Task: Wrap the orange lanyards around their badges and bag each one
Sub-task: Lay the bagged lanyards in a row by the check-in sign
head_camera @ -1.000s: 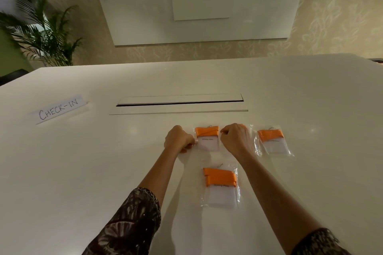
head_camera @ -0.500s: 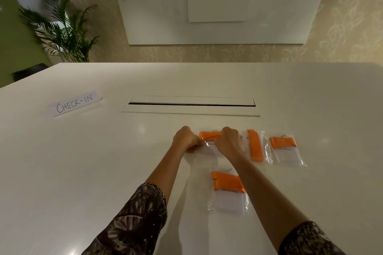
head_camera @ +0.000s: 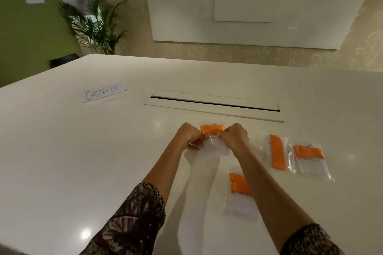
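White and glossy, the wide tabletop (head_camera: 62, 151) carries a paper strip lettered CHECK-IN (head_camera: 102, 93) at its far left and a long recessed slot (head_camera: 213, 103) across its middle. Behind it stand a leafy potted palm (head_camera: 97, 25), a green wall and a large white wall board (head_camera: 248, 6).

Just on the near side of the slot, a clear plastic bag (head_camera: 214, 145) lies flat on the table. It holds a white badge with an orange lanyard (head_camera: 212, 129) wound across its top.

The left hand (head_camera: 189, 135) is curled, its fingertips pinching the bag's left edge. The right hand (head_camera: 236, 136) is curled the same way and pinches the right edge. Both forearms come out of dark patterned sleeves.

Three more packed badges lie on the table. The sideways bagged badge (head_camera: 276, 152) is to the right of the right hand, its orange band running lengthwise. The far-right bagged badge (head_camera: 308, 159) sits just beside it. The near bagged badge (head_camera: 238, 198) lies closer to the person, partly hidden by the right forearm.
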A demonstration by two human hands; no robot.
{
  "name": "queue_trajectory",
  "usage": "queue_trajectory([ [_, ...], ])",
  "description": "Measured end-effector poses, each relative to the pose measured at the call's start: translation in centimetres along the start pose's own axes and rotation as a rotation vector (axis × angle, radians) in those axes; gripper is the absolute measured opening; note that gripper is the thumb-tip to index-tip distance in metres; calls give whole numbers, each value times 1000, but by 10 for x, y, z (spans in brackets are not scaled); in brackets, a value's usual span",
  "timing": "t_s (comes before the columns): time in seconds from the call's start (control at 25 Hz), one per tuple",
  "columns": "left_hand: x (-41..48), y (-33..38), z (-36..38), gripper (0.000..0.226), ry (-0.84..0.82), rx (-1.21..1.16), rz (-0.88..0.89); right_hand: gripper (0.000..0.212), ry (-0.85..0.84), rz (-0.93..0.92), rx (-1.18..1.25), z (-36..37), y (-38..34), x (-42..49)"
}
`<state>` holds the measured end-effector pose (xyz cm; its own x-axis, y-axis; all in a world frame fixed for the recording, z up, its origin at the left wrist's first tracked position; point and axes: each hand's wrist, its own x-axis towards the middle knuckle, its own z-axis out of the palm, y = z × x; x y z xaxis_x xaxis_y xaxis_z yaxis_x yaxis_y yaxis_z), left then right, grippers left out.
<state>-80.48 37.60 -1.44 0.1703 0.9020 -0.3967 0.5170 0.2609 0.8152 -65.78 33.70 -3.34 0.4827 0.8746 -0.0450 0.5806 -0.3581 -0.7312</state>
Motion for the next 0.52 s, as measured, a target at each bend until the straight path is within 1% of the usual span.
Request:
queue_trajectory([
  [0.16,-1,-15,-44,14,50,-44,-23,13,-44,-22,89,30,-33,-3],
  [0.32,5,-37,-104,20,91,-77,-20,16,-85,-40,181,72,-80,-5],
  [0.52,17,-71,-196,26,112,-91,-13,17,-114,-46,234,145,-145,-13],
])
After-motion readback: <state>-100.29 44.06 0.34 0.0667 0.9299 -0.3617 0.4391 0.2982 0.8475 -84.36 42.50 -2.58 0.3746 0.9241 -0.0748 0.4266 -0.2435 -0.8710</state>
